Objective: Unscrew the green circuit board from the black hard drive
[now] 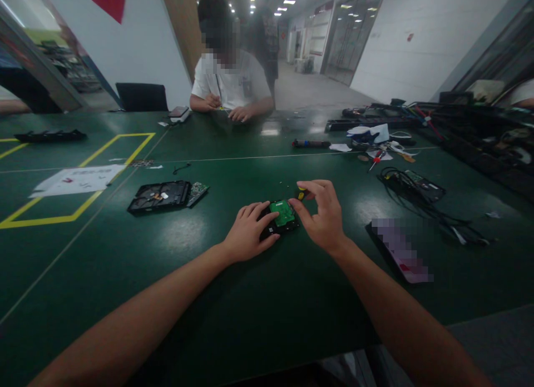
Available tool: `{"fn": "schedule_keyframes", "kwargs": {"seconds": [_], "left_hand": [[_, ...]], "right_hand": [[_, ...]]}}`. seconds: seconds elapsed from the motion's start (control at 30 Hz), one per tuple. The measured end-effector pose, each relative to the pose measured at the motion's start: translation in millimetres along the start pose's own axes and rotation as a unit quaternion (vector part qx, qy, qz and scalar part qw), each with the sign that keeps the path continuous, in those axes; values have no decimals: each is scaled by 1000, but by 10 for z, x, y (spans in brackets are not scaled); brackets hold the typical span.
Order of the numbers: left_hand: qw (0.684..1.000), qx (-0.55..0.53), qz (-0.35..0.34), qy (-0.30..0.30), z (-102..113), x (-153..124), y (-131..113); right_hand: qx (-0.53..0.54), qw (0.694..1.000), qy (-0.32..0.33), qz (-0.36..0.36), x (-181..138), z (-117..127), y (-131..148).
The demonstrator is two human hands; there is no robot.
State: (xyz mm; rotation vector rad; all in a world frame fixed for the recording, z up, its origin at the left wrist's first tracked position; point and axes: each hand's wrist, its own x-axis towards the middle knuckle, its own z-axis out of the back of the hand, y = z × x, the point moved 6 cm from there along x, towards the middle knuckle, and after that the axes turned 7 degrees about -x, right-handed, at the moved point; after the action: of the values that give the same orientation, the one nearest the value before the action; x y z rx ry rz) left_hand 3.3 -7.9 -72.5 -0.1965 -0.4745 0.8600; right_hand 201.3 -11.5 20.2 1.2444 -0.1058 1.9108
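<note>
A hard drive lies on the green table with its green circuit board facing up. My left hand grips it from the left, fingers over its far edge and thumb along the near side, covering part of the casing. At the drive's right end, my right hand pinches a small screwdriver with a yellow and black handle. Its tip is too small to make out. A few tiny pieces, perhaps screws, lie just beyond the drive.
To the left are an opened black drive casing and a loose circuit board. A phone, black cables and a red screwdriver lie to the right. Across the table sits a co-worker handling a small object.
</note>
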Motion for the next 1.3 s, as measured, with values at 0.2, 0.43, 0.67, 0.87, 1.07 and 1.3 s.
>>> {"fn": "schedule_keyframes", "kwargs": {"seconds": [0.2,0.43,0.67,0.87,1.07,1.3], "left_hand": [[1000,1,-2,-5,15,-4,-8],[1000,6,5,3,5,6,-3],[1000,2,5,3,-8,-2,18],[1000,-1,6,4,-5,-3,16],[1000,0,6,4,2,-5,14],[1000,2,6,3,-6,0,18]], "right_hand": [[15,1000,18,-4,-30,-37,-43],[-7,1000,-22,-14,-3,26,-33],[5,1000,-12,-14,-18,0,-64],[-15,1000,-19,-10,-2,37,-26],[-5,1000,-9,-1,11,33,-11],[-18,1000,-22,3,8,33,0]]}}
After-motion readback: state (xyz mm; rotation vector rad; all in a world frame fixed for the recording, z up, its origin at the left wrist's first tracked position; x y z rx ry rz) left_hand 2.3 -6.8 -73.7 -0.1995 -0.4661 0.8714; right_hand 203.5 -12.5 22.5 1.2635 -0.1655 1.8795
